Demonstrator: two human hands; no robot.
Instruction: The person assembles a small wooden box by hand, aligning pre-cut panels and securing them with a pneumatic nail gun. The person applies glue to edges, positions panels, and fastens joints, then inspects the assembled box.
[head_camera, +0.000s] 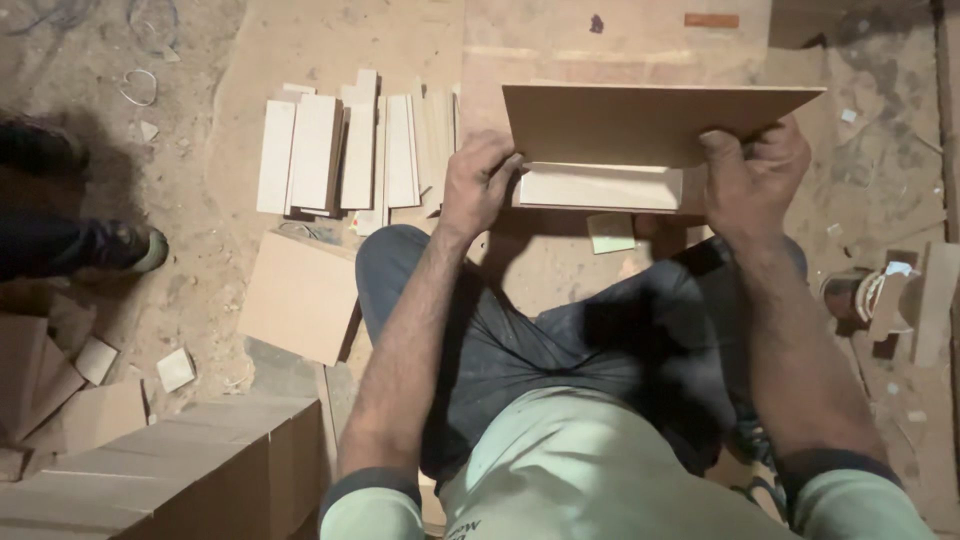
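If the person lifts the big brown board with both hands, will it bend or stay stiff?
The brown board probably stays stiff: held by the left hand and right hand, its edges look straight. It seems thin, so likely light. Its smooth face might slip.

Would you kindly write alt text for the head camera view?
A seated person's left hand and right hand grip a brown board over a paler board piece. Pale wooden strips lie on the dusty floor to the left.
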